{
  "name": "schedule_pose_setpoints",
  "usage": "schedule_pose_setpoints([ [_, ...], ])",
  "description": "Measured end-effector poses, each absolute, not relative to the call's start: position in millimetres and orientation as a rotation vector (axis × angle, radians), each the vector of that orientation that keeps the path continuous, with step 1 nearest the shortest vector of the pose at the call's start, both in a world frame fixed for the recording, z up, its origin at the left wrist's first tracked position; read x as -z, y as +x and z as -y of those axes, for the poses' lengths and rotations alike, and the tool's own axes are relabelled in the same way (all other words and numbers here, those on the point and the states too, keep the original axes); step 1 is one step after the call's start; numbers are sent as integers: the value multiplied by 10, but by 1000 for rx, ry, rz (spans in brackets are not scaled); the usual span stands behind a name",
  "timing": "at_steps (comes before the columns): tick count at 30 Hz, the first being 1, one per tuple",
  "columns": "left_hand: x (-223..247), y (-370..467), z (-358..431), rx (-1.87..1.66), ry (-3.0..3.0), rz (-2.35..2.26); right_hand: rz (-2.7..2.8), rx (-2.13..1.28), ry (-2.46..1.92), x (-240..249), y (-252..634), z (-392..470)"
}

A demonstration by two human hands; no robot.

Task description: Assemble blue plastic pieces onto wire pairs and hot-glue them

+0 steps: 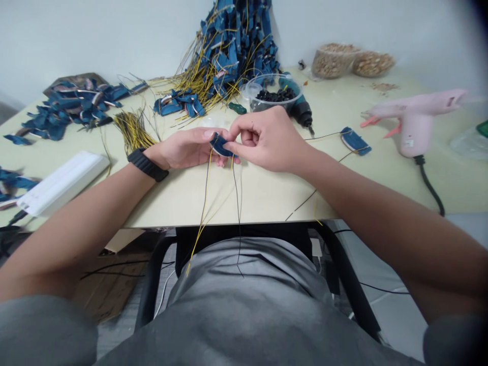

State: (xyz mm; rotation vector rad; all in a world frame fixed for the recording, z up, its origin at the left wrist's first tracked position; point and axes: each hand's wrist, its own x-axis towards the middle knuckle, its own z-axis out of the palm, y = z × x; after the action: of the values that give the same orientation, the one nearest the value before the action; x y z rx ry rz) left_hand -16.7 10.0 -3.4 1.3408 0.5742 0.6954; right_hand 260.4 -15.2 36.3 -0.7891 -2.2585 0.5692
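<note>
Blue piece [220, 146] in left hand [190, 147] and right hand [269, 138]; wires [195, 243] below

The drill [304, 113] and glue gun [416, 124] flank a passable gap.

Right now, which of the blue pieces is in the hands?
The small blue piece held between the left hand and right hand. The others are not held: most lie heaped, one lies alone near the pink glue gun.
</note>
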Motion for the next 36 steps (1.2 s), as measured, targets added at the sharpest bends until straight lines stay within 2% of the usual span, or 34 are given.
schedule_pose_setpoints([
  [14, 110, -162, -124, -753, 1415, -605, 2154, -580, -850, -437, 2538, 207],
  [27, -249, -298, -300, -1399, 1131, -897, 1895, -595, -1079, -509, 2829, -183],
  [36, -195, -221, -289, -1525, 1295, -969, 1924, -422, -1328, -418, 2892, -403],
])
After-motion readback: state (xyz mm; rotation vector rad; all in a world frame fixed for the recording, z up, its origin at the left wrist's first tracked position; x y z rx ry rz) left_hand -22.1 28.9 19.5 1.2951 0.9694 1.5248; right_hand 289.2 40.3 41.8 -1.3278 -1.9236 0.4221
